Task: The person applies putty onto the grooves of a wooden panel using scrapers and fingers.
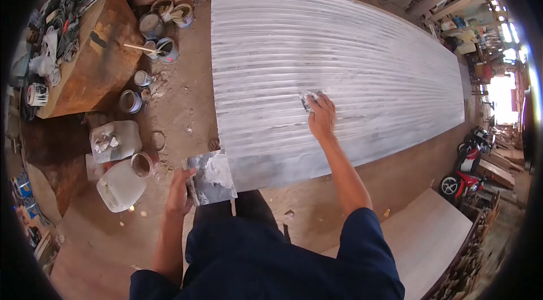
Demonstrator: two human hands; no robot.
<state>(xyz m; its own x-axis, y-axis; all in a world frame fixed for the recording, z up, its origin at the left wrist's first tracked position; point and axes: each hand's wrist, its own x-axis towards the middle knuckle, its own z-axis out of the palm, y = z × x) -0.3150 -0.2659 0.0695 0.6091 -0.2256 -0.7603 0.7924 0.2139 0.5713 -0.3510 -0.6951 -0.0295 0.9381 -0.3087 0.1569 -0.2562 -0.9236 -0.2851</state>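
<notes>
A long ribbed panel (350, 68), streaked white and grey, lies in front of me. My right hand (322, 112) is closed on a small scraper (309, 99) smeared with white paste, over the middle of the panel's ribs. Down by the panel's near left corner, my left hand (181, 189) grips the left edge of a flat grey plate (210, 178). A lump of white paste (217, 170) is spread on that plate. Whether the scraper's edge touches the ribs is hard to make out.
Open cans (130, 102) and translucent plastic jugs (121, 185) stand on the floor at left, beside a large wooden block (107, 54). A pale board (424, 238) lies at lower right, near a red motorbike (468, 170). Timber leans at the upper right.
</notes>
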